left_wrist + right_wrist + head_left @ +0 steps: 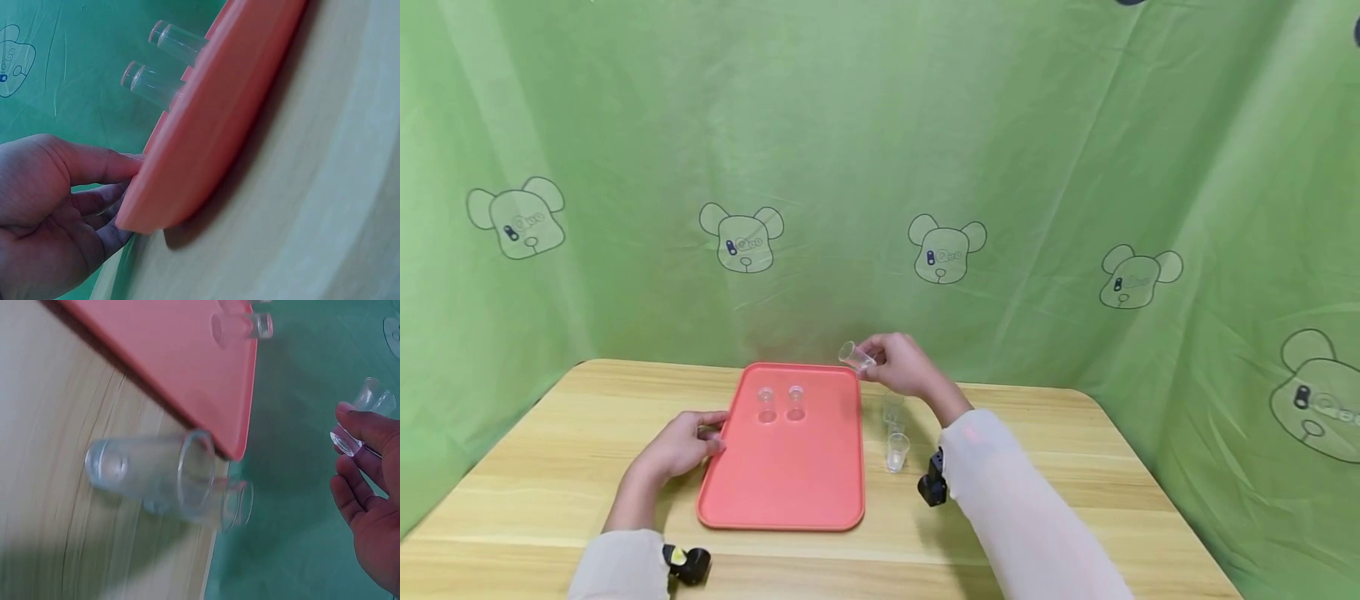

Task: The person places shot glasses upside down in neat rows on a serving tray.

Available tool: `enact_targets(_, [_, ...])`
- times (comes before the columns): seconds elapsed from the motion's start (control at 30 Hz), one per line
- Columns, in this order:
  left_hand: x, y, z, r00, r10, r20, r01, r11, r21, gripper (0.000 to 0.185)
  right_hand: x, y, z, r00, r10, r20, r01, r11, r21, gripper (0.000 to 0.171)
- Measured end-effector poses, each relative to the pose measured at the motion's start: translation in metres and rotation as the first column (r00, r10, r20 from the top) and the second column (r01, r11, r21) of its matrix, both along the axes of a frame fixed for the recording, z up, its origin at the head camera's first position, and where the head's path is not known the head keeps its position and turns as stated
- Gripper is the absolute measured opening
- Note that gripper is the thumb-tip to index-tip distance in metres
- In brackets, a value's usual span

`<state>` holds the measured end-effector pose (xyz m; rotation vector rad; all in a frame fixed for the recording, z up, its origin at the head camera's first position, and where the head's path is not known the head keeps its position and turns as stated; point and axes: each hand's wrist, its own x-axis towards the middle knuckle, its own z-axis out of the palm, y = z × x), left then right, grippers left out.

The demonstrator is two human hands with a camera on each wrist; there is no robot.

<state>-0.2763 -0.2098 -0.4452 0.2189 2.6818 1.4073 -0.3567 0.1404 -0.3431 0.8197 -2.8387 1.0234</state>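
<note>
Here, the fingers [365, 428] of the right hand [901, 364] are curled and pinch a small clear cup [856, 356], which lies tilted on its side between thumb and fingertips, its mouth pointing left in the head view. The held cup hangs in the air just above the far right corner of the pink tray [790, 492]. The right wrist is raised off the desk [1075, 475], and the sleeved forearm runs back toward the person at the lower right.

The fingers [103, 165] of the left hand [685, 446] are lightly bent and touch the tray's left rim, thumb on top of the edge, the others beside and under it. That hand rests low on the desk with its forearm angled toward the lower left.

Two clear cups [781, 403] stand upright side by side on the tray's far end. Two more clear cups [895, 433] stand on the desk just right of the tray, below the right hand.
</note>
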Motion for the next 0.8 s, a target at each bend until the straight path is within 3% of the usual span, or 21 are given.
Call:
enact_targets(0.2, [-0.001, -0.001, 0.000, 1.000, 0.003, -0.002, -0.003, 1.000, 0.002, 0.049, 0.002, -0.019, 0.003, 1.000, 0.018, -0.001, -0.018, 1.000, 0.015, 0.030])
enact_targets(0.8, [-0.002, -0.001, -0.002, 1.000, 0.007, 0.000, -0.007, 1.000, -0.001, 0.050, -0.003, -0.047, -0.014, 1.000, 0.014, 0.015, -0.014, 1.000, 0.001, 0.023])
